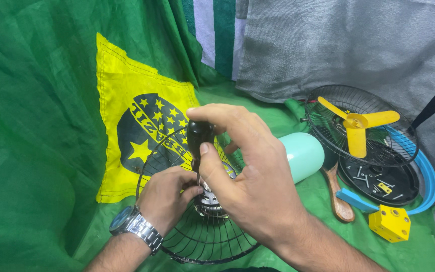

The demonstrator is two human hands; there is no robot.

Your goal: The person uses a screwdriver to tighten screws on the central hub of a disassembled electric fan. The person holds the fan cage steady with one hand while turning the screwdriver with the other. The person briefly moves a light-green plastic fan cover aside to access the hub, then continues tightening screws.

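My right hand (247,176) grips the black handle of a screwdriver (199,137), held upright with its shaft pointing down into the hub of a black wire fan guard (197,242). My left hand (166,196), with a metal wristwatch (136,226) on the wrist, rests on the guard and pinches at the screwdriver's shaft near the silver motor hub (208,199). The guard lies on a green and yellow cloth (127,100). The screwdriver tip is hidden behind my fingers.
A mint green cylinder (304,153) lies behind my right hand. To the right are a second wire guard (399,146) holding a yellow three-blade fan (357,123), a black dish of screws (381,184), a blue ring (429,176), a yellow block (389,222) and a wooden handle (339,199). Grey cloth (348,45) hangs behind.
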